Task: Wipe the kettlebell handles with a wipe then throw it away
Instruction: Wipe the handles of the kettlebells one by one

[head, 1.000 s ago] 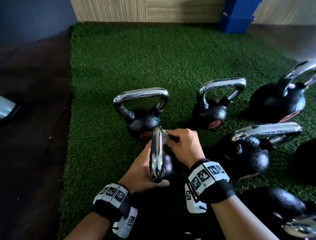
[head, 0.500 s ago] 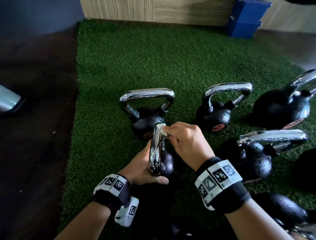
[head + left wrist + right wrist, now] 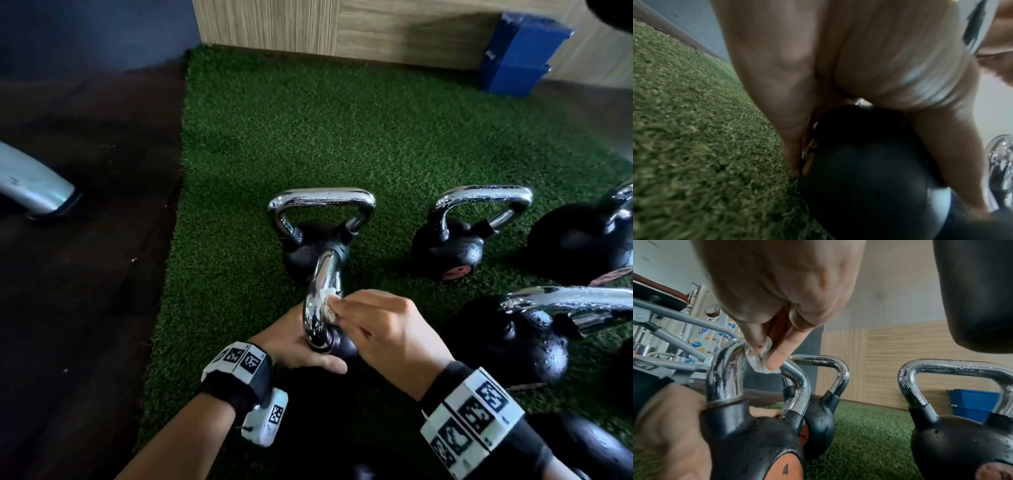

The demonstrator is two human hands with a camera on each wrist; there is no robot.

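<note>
Right hand: your right hand (image 3: 390,337) pinches a small crumpled white wipe (image 3: 760,361) between thumb and fingertips, pressed against the top of the chrome handle (image 3: 322,301).
Left hand: your left hand (image 3: 301,342) steadies the near kettlebell (image 3: 756,441) low down, fingers wrapped round its black body at the foot of the handle.
Where it stands: this kettlebell sits on the green turf (image 3: 342,137), just in front of a second kettlebell (image 3: 318,233); a third kettlebell (image 3: 455,240) stands to the right, and more lie further right.
Step in hand: you look to be mid-wipe on this one handle, at its upper curve.
Next move: judged from here, run the wipe down both legs of the loop while keeping the body steady, then go on to the other handles, which are beaded with droplets.
Containers: no bin shows in any view, so you will have to find one for the wipe. A blue box (image 3: 520,58) stands by the wooden wall; its contents cannot be seen.
</note>
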